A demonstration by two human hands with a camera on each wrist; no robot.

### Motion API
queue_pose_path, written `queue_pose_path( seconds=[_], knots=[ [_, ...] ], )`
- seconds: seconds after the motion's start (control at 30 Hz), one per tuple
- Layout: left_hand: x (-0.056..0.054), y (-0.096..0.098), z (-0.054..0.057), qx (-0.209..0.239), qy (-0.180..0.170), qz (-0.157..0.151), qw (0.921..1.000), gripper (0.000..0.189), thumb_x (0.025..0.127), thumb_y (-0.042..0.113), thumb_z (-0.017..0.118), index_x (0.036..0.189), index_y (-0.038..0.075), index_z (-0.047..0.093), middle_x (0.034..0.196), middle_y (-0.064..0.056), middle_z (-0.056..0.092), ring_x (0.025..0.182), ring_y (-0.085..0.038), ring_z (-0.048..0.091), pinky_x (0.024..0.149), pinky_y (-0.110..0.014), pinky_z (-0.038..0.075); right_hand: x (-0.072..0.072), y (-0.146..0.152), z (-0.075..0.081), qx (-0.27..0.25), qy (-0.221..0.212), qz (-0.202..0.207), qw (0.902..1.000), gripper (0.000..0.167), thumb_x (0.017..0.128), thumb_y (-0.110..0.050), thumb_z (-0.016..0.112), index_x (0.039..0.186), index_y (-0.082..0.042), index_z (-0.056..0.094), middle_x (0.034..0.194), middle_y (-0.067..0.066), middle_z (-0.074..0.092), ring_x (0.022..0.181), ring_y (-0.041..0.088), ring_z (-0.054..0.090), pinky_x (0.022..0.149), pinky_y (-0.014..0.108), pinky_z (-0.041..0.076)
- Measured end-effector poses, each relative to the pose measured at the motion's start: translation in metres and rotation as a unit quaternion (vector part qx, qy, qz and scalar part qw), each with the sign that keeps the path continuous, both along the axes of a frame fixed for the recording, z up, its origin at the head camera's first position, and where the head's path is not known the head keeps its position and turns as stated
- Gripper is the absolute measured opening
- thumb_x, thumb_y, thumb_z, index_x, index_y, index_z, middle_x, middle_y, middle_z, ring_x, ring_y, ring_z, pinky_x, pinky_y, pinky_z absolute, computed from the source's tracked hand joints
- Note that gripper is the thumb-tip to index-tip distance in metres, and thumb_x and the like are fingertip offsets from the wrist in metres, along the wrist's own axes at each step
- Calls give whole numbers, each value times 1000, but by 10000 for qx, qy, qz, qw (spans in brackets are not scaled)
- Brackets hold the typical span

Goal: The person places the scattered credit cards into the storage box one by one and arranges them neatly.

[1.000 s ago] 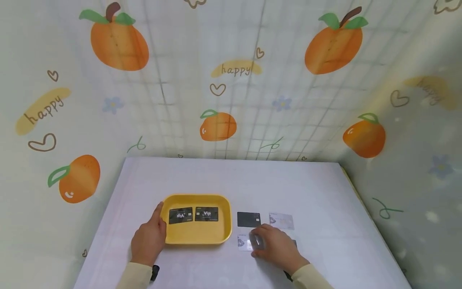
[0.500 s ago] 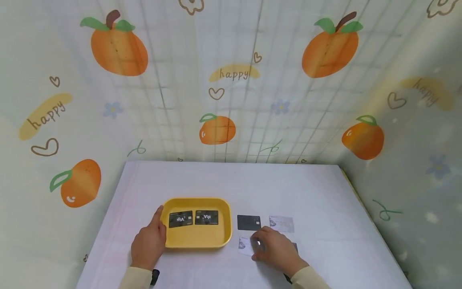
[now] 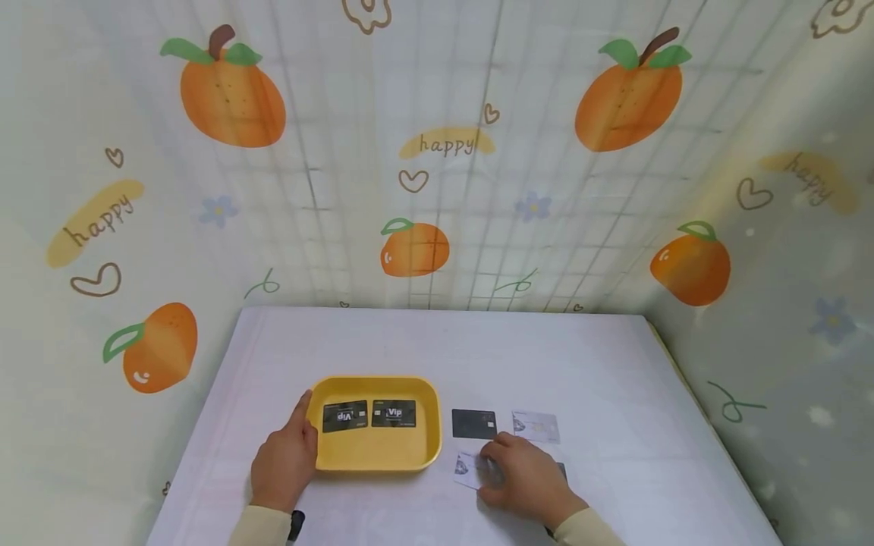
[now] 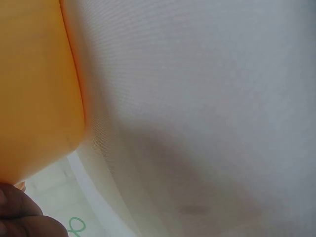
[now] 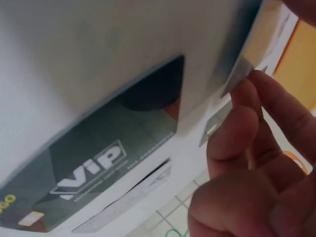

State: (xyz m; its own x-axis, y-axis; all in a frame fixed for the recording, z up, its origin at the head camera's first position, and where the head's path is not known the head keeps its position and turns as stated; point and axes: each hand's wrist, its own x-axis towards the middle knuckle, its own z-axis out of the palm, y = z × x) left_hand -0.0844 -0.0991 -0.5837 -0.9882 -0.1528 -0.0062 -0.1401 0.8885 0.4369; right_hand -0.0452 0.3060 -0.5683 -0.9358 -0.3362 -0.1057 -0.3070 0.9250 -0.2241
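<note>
My right hand [image 3: 529, 478] pinches a white card [image 3: 467, 469] by its edges, with the card partly hidden under the fingers. In the right wrist view the white card [image 5: 242, 71] tilts away from the tabletop at the fingertips. At the tray's left side, my left hand [image 3: 283, 464] touches the rim, its index finger straight along the outside. The yellow tray [image 3: 378, 455] bears a black Vip card [image 3: 344, 415] and a second black Vip card [image 3: 394, 413], side by side. The left wrist view shows the tray's outer wall [image 4: 39, 89] and fingertips below it.
Right of the tray lie a plain black card [image 3: 474, 424] and a pale silver card [image 3: 536, 426]. Another black Vip card [image 5: 98, 153] lies near the right hand, mostly hidden in the head view. A fruit-print curtain [image 3: 328, 189] hangs behind the white table [image 3: 580, 356].
The white card under my right fingers has turned slightly clockwise and come up at a tilt. My left hand keeps its place at the tray. The head view has shifted a little.
</note>
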Motion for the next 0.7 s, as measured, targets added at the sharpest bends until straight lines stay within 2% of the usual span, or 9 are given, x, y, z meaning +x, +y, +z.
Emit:
queue_pose_path(
  seconds=[0.1,0.4,0.57,0.7],
  knots=[
    [-2,-1,-2,-11,26,15,10000,62,108,28,57,166,23,36,52,0,42,43,-19,41,46,-32,34,-2,-1,2,69,103,46,9999,49,73,-55,89,109,-24,77,99,-16,60,83,4,54,81,37,57],
    [-4,-3,-2,121,118,-16,9999,60,109,27,54,166,23,37,52,0,42,43,-19,40,46,-32,32,-7,-4,6,148,-22,-63,9999,51,72,-57,90,109,-25,76,96,-16,58,81,5,52,83,38,58],
    [-1,-5,-3,157,135,-100,9997,59,109,26,54,165,22,38,51,1,41,41,-18,38,44,-32,30,-2,1,7,43,473,-79,9988,51,70,-53,92,107,-24,75,96,-16,56,81,4,51,79,35,57],
    [-4,-1,-6,153,346,-80,9993,58,108,24,56,164,23,41,50,1,40,40,-17,37,42,-32,29,-6,5,24,-96,815,-381,9959,49,68,-48,93,106,-23,75,98,-15,58,81,4,52,77,33,55]
  ],
)
